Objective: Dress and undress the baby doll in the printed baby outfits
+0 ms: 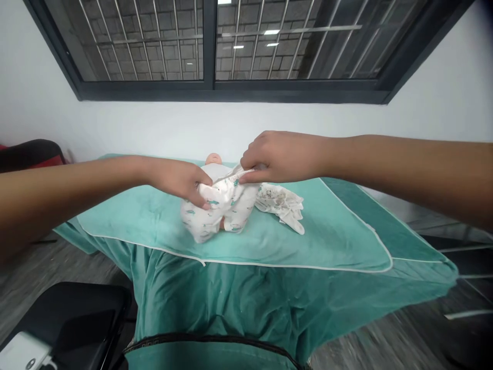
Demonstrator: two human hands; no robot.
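Observation:
A baby doll lies on its back on a light green mat (154, 216), its head (213, 158) toward the wall. White baby pants (239, 208) with small green prints cover its lower body. My left hand (185, 180) pinches the waistband on the left side. With thumb and fingers closed, my right hand (265, 156) grips the waistband's right side and holds it raised. Right of the doll, beside the pants, lies a crumpled white printed garment (283, 205). Most of the doll's body is hidden by the cloth and my hands.
A darker green cloth (231, 293) drapes over the table under the mat. Behind it rise a white wall (154, 126) and a dark-framed window (210, 90). A black chair (73, 313) with a white device (25, 352) stands at lower left.

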